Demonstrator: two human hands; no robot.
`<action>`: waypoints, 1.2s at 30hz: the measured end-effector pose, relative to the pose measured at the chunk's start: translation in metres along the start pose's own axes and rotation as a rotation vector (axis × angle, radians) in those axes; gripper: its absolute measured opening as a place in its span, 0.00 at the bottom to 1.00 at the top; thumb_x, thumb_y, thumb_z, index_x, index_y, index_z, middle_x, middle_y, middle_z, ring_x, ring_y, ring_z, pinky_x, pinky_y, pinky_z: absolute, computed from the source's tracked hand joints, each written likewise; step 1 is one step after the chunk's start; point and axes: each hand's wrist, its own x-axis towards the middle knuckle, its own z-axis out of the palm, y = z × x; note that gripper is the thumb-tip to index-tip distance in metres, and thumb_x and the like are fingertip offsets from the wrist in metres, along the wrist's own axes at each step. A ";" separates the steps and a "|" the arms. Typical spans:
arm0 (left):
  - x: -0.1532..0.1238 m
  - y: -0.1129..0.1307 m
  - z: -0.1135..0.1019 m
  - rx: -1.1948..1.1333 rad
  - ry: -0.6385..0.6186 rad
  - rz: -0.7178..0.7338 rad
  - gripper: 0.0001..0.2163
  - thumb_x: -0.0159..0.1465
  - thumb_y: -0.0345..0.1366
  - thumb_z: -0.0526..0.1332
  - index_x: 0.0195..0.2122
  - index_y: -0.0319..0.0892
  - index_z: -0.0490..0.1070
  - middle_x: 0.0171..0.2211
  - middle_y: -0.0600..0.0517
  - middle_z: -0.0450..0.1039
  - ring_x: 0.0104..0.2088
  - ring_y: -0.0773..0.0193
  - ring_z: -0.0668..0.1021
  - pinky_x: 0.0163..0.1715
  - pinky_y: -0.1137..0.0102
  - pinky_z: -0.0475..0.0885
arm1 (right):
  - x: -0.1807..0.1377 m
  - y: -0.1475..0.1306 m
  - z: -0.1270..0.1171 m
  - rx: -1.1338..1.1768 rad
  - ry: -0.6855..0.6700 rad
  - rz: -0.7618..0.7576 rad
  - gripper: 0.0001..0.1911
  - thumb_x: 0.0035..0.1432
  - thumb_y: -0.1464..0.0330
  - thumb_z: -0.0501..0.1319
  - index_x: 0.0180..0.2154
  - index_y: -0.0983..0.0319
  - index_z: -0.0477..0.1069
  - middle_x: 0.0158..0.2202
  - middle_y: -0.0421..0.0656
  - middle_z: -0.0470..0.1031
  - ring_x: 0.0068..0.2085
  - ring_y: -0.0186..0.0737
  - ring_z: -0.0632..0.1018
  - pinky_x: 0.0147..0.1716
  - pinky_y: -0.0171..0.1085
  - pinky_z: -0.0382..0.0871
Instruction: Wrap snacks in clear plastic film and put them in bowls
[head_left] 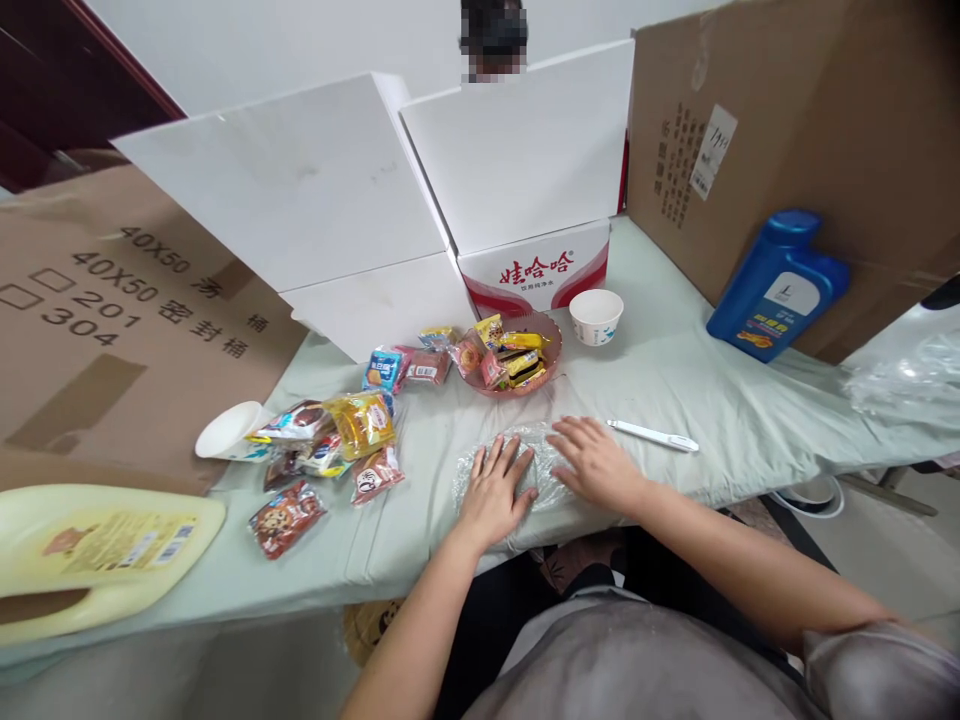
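A crinkled sheet of clear bubble wrap [549,490] lies near the front edge of the cloth-covered table. My left hand [495,490] rests flat on its left part, fingers spread. On the right part lies my right hand [596,462], palm down with the fingers stretched out. Neither hand grips anything. Just right of my right hand is a white utility knife [652,436]. Beyond the wrap stands a pink clear bowl [551,362] with several wrapped snacks in it. Whether anything lies under the wrap is hidden by my hands.
Several snack packets [360,425] are heaped at left beside a tipped paper cup [234,432]. Another paper cup [596,318] stands behind the bowl. A yellow jug [172,515] is at far left, a blue bottle [780,290] at right. White boxes [525,160] and cartons [750,120] wall the back.
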 end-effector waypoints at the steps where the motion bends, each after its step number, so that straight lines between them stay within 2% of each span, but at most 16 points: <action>1: 0.000 0.000 0.000 0.002 0.003 0.003 0.27 0.66 0.44 0.56 0.65 0.47 0.56 0.68 0.46 0.50 0.68 0.48 0.50 0.64 0.46 0.50 | -0.001 -0.005 0.009 0.019 -0.029 -0.070 0.27 0.63 0.57 0.56 0.59 0.64 0.64 0.62 0.52 0.64 0.64 0.52 0.61 0.62 0.52 0.52; 3: -0.001 -0.002 0.000 0.008 0.002 0.012 0.28 0.66 0.44 0.56 0.66 0.48 0.54 0.68 0.47 0.50 0.68 0.49 0.50 0.64 0.47 0.50 | -0.004 -0.009 0.025 0.044 -0.100 -0.120 0.33 0.62 0.53 0.56 0.63 0.62 0.58 0.66 0.51 0.57 0.67 0.54 0.55 0.63 0.56 0.47; 6: -0.010 -0.018 0.000 0.025 -0.008 -0.037 0.29 0.65 0.48 0.56 0.66 0.50 0.52 0.68 0.47 0.49 0.68 0.49 0.51 0.64 0.48 0.52 | -0.012 0.000 0.035 0.054 -0.174 -0.083 0.34 0.63 0.53 0.54 0.65 0.62 0.55 0.67 0.51 0.54 0.68 0.54 0.52 0.64 0.58 0.44; 9: -0.030 -0.043 -0.001 0.053 0.041 -0.189 0.29 0.65 0.48 0.56 0.66 0.46 0.54 0.68 0.43 0.50 0.67 0.46 0.54 0.62 0.47 0.54 | -0.027 0.016 0.027 0.044 -0.185 -0.051 0.35 0.63 0.53 0.55 0.65 0.63 0.54 0.67 0.52 0.53 0.68 0.54 0.50 0.64 0.58 0.43; 11: -0.046 -0.056 -0.003 0.054 0.118 -0.250 0.28 0.65 0.47 0.55 0.65 0.42 0.56 0.67 0.39 0.52 0.67 0.44 0.55 0.61 0.46 0.56 | -0.039 0.024 0.018 0.051 -0.183 -0.050 0.40 0.60 0.49 0.56 0.65 0.66 0.54 0.67 0.55 0.51 0.68 0.57 0.49 0.64 0.58 0.44; 14: -0.066 -0.057 -0.008 -0.008 0.211 -0.147 0.26 0.64 0.46 0.57 0.60 0.40 0.62 0.63 0.38 0.59 0.65 0.44 0.58 0.60 0.48 0.59 | -0.054 0.028 0.007 0.114 -0.187 -0.106 0.46 0.55 0.44 0.59 0.64 0.68 0.56 0.68 0.58 0.50 0.68 0.59 0.48 0.63 0.58 0.48; 16: -0.074 -0.050 -0.012 -0.073 0.214 -0.023 0.23 0.62 0.46 0.61 0.55 0.41 0.67 0.59 0.40 0.65 0.63 0.46 0.63 0.60 0.51 0.63 | -0.061 0.028 0.003 0.168 -0.175 -0.127 0.43 0.54 0.47 0.61 0.62 0.67 0.60 0.67 0.57 0.53 0.68 0.57 0.51 0.63 0.57 0.51; 18: -0.079 -0.041 -0.015 -0.127 0.211 0.042 0.18 0.61 0.43 0.62 0.50 0.42 0.70 0.55 0.42 0.69 0.60 0.49 0.67 0.58 0.54 0.67 | -0.066 0.027 0.000 0.212 -0.144 -0.123 0.33 0.57 0.54 0.63 0.58 0.65 0.65 0.63 0.55 0.60 0.66 0.54 0.57 0.61 0.55 0.56; 21: -0.084 -0.033 -0.017 -0.185 0.249 0.047 0.10 0.63 0.38 0.60 0.45 0.43 0.72 0.50 0.44 0.73 0.57 0.52 0.71 0.55 0.56 0.70 | -0.070 0.025 -0.005 0.273 -0.107 -0.145 0.17 0.61 0.64 0.60 0.51 0.62 0.71 0.56 0.51 0.71 0.61 0.49 0.66 0.58 0.51 0.62; 23: -0.087 -0.031 -0.017 -0.214 0.253 0.049 0.08 0.64 0.35 0.60 0.44 0.43 0.73 0.48 0.45 0.75 0.56 0.53 0.72 0.54 0.56 0.72 | -0.073 0.024 -0.009 0.312 -0.102 -0.169 0.11 0.64 0.68 0.56 0.46 0.61 0.73 0.51 0.48 0.75 0.57 0.45 0.70 0.56 0.48 0.65; 27: -0.094 -0.029 -0.021 -0.265 0.220 0.048 0.05 0.64 0.34 0.60 0.40 0.45 0.74 0.46 0.47 0.76 0.54 0.54 0.74 0.53 0.56 0.73 | -0.078 0.022 -0.019 0.385 -0.087 -0.152 0.13 0.66 0.71 0.50 0.41 0.60 0.73 0.43 0.47 0.77 0.49 0.42 0.75 0.50 0.45 0.69; 30: -0.094 -0.029 -0.024 -0.349 0.216 0.011 0.07 0.66 0.32 0.55 0.36 0.45 0.73 0.42 0.49 0.78 0.51 0.58 0.76 0.51 0.60 0.73 | -0.078 0.022 -0.020 0.427 -0.077 -0.054 0.14 0.68 0.69 0.48 0.42 0.61 0.72 0.39 0.47 0.77 0.43 0.41 0.76 0.44 0.42 0.71; 33: -0.085 -0.031 -0.025 -0.384 0.232 -0.129 0.10 0.68 0.35 0.51 0.38 0.44 0.72 0.38 0.48 0.78 0.43 0.60 0.79 0.45 0.64 0.75 | -0.074 0.024 -0.015 0.421 -0.070 0.108 0.16 0.68 0.66 0.47 0.43 0.60 0.72 0.39 0.47 0.77 0.41 0.41 0.77 0.42 0.39 0.71; 36: -0.066 -0.032 -0.021 -0.316 0.247 -0.293 0.11 0.68 0.38 0.49 0.40 0.44 0.71 0.33 0.50 0.78 0.33 0.62 0.80 0.37 0.68 0.74 | -0.064 0.025 -0.007 0.318 -0.075 0.252 0.17 0.69 0.64 0.46 0.45 0.60 0.72 0.41 0.46 0.78 0.40 0.41 0.78 0.41 0.38 0.70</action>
